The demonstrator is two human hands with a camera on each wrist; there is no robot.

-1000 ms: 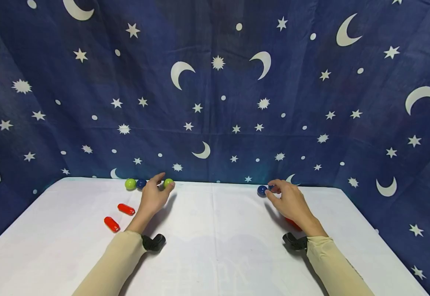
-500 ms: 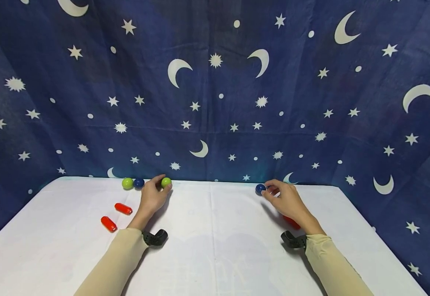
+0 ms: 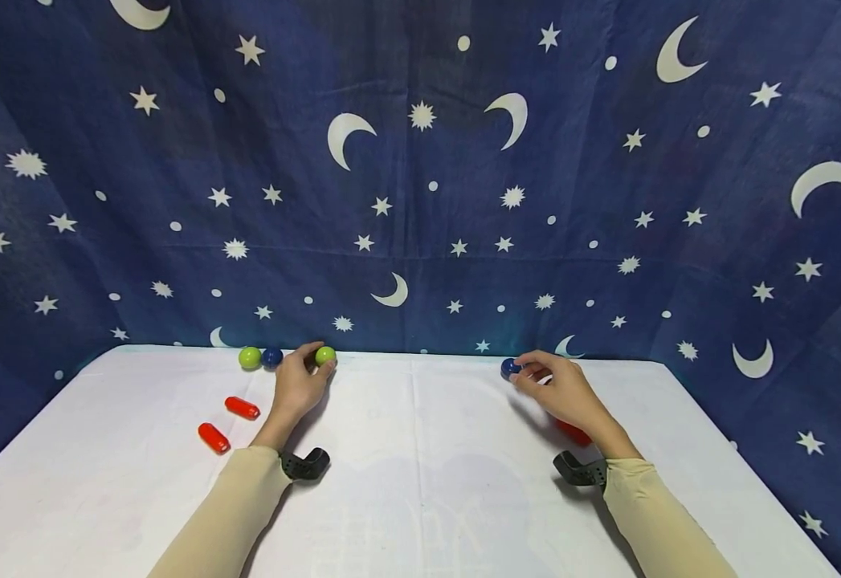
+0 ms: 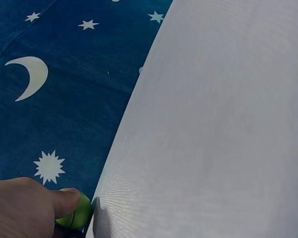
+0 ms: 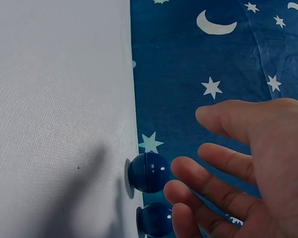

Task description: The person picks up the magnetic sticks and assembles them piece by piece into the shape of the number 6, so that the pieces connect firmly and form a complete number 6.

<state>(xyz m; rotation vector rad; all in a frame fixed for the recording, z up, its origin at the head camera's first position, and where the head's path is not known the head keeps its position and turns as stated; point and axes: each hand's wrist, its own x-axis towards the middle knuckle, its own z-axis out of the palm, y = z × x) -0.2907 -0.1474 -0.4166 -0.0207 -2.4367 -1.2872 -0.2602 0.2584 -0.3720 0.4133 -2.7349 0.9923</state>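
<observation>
Against a second ago, the left hand (image 3: 299, 387) has drawn its thumb in, and its fingers now pinch the green ball (image 3: 326, 355). The right hand (image 3: 559, 389) has slid a little left, bringing its fingertips over the right edge of the nearest blue ball (image 3: 509, 368); contact is hard to judge. The other blue ball (image 5: 155, 219), partly visible from the head then, is now hidden there behind those fingers.

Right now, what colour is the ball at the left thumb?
The ball is lime green, clearest in the head view.
</observation>
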